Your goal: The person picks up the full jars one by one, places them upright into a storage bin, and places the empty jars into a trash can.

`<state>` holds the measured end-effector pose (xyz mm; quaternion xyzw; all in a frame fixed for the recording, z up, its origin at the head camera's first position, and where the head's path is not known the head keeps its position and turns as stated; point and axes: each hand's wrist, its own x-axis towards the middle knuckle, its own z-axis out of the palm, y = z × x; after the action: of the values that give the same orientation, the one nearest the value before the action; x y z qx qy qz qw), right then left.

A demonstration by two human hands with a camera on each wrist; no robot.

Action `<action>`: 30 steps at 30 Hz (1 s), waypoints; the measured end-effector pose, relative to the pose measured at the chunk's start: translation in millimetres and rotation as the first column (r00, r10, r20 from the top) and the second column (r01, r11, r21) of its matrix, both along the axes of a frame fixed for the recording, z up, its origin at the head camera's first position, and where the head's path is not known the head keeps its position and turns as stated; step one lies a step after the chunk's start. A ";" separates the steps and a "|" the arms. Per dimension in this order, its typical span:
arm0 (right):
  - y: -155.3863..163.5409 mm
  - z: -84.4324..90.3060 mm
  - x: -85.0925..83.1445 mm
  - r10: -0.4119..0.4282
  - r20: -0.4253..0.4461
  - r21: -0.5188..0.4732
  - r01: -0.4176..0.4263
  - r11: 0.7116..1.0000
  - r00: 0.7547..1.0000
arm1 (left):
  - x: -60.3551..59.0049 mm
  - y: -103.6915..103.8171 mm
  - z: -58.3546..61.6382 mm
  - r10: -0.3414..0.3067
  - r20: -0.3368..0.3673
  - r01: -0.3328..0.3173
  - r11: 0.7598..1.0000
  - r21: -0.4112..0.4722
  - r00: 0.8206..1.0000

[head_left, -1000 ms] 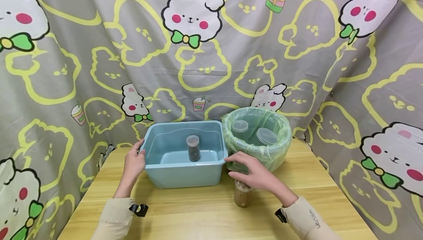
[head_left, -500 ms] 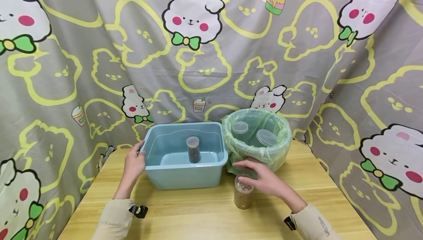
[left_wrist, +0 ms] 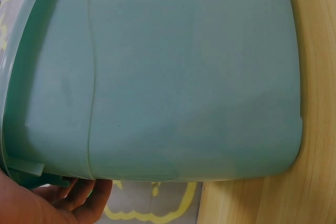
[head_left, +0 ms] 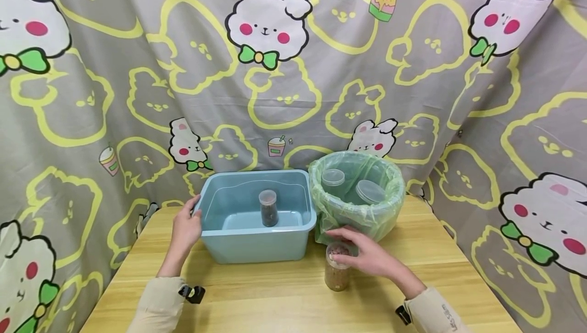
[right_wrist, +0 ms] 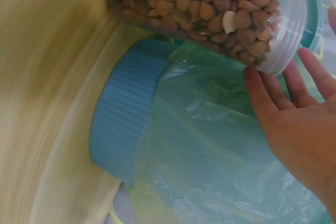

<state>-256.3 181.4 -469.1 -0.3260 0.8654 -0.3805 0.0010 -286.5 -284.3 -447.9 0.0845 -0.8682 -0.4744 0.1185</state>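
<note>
My left hand (head_left: 187,225) grips the left rim of a light blue plastic tub (head_left: 257,247); in the left wrist view its fingers curl under the rim. Inside the tub stands a small clear jar (head_left: 269,214) with dark contents. My right hand (head_left: 369,255) is at the top of a clear jar (head_left: 337,278) standing upright on the table. Brown almond-like nuts (right_wrist: 205,3) fill this jar in the right wrist view. There, the right fingers (right_wrist: 260,98) are spread and fairly straight, with fingertips at the jar's clear top end, not wrapped round it.
Right of the tub stands a round blue bin (right_wrist: 126,114) lined with a green plastic bag (head_left: 390,213). Two jars with clear lids, one at the left (head_left: 333,176) and a wider one (head_left: 370,191), stand in it. A patterned curtain (head_left: 284,93) hangs behind the wooden table (head_left: 275,302).
My right hand has moved from the tub's right rim rightward and down to the top of the nut jar. The left hand has stayed on the tub's rim.
</note>
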 end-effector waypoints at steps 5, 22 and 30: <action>-0.9 -8.0 -0.3 0.002 -0.027 0.029 -0.001 1.000 1.000 | 0.3 -0.3 -0.6 0.000 -0.002 0.000 1.000 0.002 1.000; 2.3 -20.5 -3.0 0.042 -0.033 0.103 -0.038 0.994 0.999 | 0.9 -0.7 -1.2 -0.005 -0.003 0.005 1.000 0.001 1.000; 0.7 -17.0 -2.5 0.038 -0.046 0.121 -0.032 0.992 0.998 | -0.1 -0.8 -1.6 0.000 -0.010 0.000 1.000 -0.006 1.000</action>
<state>-258.8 182.1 -486.2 -0.3497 0.8807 -0.3195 0.0066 -286.6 -285.1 -449.5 0.0818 -0.8690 -0.4722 0.1231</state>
